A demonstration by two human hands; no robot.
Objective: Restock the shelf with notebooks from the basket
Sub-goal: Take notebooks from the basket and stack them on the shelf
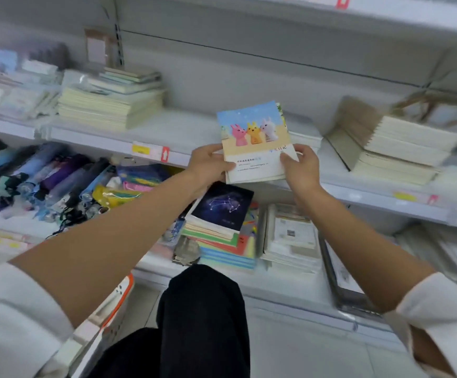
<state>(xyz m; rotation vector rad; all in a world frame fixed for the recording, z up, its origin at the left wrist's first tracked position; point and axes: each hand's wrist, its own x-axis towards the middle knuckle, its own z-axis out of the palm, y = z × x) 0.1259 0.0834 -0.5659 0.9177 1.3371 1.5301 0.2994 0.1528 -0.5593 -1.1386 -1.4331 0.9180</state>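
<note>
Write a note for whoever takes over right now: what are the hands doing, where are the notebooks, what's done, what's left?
Left hand: grips the bunny notebooks at their lower left edge.
Right hand: pinches their lower right edge.
Notebooks: held over the front of the middle shelf, at the bare gap between the cream stack and the grey-covered stacks.
Basket: low at the person's left; contents hidden.
Done: this bunch is up at the shelf, not yet set down.
Left: probably lay it in the gap, then check the basket for more.

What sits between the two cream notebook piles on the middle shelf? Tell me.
Head view: bare shelf, with the rabbit notebooks held over its front edge by the left hand and right hand.
</note>
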